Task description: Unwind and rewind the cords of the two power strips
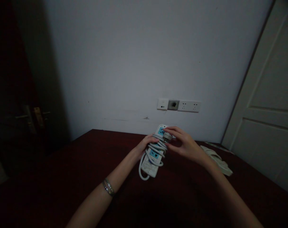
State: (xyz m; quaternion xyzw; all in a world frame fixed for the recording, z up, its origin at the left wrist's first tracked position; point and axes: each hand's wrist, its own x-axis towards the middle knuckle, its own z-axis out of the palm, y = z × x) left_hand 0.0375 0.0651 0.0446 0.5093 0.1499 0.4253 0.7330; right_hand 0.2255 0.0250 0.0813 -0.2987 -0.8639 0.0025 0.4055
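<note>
A white power strip (154,155) with blue socket faces is held above the dark red table (63,177), its grey cord (144,167) wound around its body with a loop hanging at the near end. My left hand (145,145) grips the strip from the left side, fingers wrapped over the coils. My right hand (182,142) pinches the plug (167,136) of the cord at the strip's far end, fingers curled around it. A bracelet (108,186) sits on my left wrist.
A pale folded cloth or strap (217,160) lies on the table at the right. Wall sockets (179,105) are set in the white wall behind. A white door (267,120) stands at the right, a dark door with a handle (27,117) at the left.
</note>
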